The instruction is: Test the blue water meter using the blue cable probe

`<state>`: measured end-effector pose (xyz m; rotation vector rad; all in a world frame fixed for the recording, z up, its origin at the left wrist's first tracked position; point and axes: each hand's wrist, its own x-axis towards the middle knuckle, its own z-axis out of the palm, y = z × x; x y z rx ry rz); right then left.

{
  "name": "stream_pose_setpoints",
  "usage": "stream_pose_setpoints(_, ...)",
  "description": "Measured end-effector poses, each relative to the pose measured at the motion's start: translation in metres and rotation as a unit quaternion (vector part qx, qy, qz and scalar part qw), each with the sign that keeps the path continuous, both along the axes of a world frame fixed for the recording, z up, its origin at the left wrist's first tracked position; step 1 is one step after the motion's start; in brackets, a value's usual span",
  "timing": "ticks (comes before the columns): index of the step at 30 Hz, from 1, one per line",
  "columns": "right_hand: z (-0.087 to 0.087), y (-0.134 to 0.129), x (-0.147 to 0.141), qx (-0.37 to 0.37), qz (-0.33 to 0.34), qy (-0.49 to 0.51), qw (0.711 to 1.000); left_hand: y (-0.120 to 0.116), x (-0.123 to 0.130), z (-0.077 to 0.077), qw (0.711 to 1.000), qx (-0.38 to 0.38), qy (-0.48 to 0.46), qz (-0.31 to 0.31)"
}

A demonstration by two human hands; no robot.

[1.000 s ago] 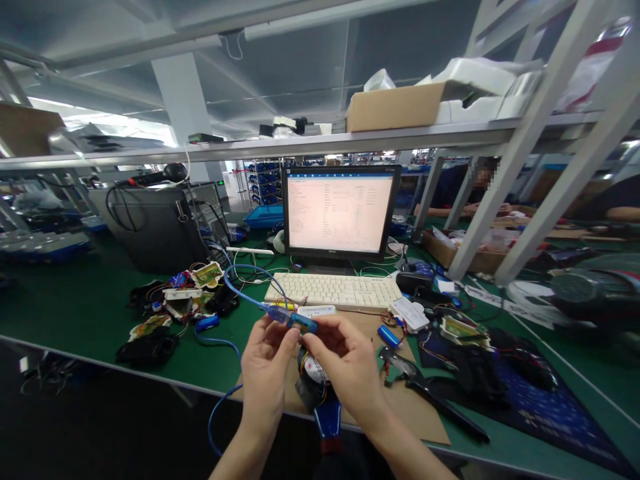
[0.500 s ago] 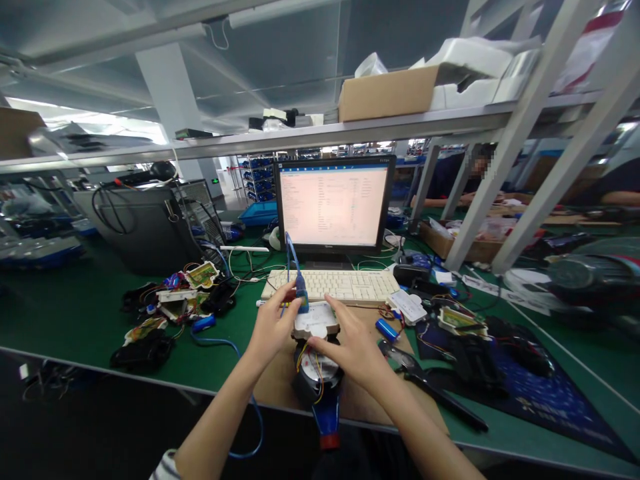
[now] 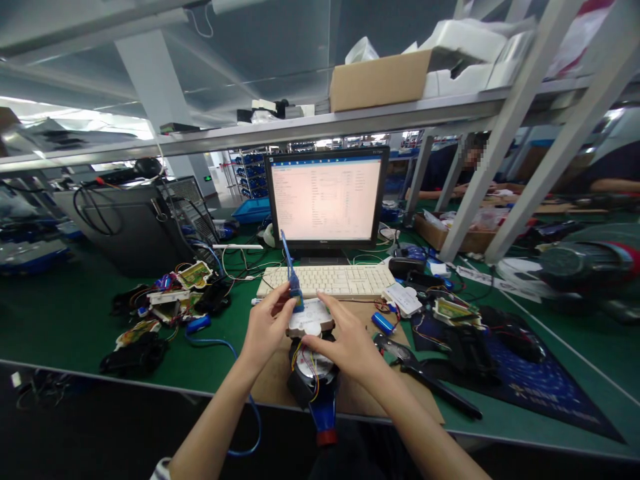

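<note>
My left hand point(image 3: 266, 328) pinches a blue cable connector point(image 3: 295, 292), held upright against the left end of a white electronic module point(image 3: 311, 319). Its blue cable point(image 3: 285, 250) rises from the top. Thumb and fingers of my right hand point(image 3: 353, 341) grip the module's right and near sides. Just below the module is a round meter point(image 3: 313, 363) with thin yellow and red wires across its face. The meter has a blue pipe end point(image 3: 323, 410) with a red tip, pointing toward me. Whether the connector is plugged in cannot be made out.
A keyboard point(image 3: 330, 281) and lit monitor point(image 3: 325, 200) stand behind my hands. Opened modules point(image 3: 173, 300) lie left. A blue battery point(image 3: 383, 323), black-handled tool point(image 3: 435, 380) and mouse pad point(image 3: 540, 387) are right. Another person point(image 3: 450, 167) sits beyond the shelf posts.
The view has shifted slightly, so the scene sits a little further left and higher. Both hands keep their hold on the connector and the module.
</note>
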<state>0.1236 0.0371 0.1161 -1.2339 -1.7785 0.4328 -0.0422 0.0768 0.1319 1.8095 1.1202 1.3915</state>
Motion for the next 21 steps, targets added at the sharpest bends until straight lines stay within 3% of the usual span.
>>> stream_pose_setpoints(13,0.0025,-0.0009,0.0001,-0.012,-0.007,-0.014,1.0,-0.0042,0.0007,0.0025,0.999,0.011,0.028,0.012)
stream_pose_setpoints(21,0.0043,-0.0001,-0.0027,-0.04,-0.001,-0.002,0.999,-0.0077,-0.0021,-0.0061,0.995,0.053,0.076,0.035)
